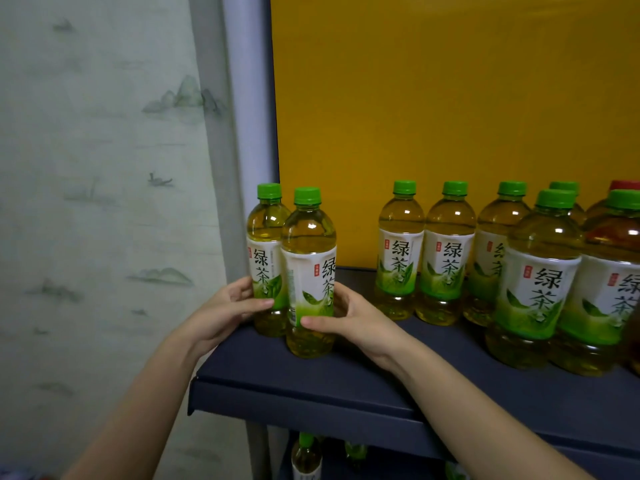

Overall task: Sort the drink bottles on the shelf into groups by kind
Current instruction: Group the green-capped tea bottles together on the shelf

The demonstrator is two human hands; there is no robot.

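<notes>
Two green tea bottles stand at the shelf's [346,393] left end, and your hands wrap them: left hand [225,310] closed round the rear bottle [266,258], right hand [349,315] closed round the front bottle [308,268], both bottles upright and touching. Approx. six more green-capped bottles [401,251] crowd the shelf's right side, well apart from your pair. One red-capped bottle [623,186] sits behind them at the frame's edge, so sorting looks mostly done for green tea, w/ the red kind left to separate. More bottles [306,455] show on the lower shelf; count unclear.
</notes>
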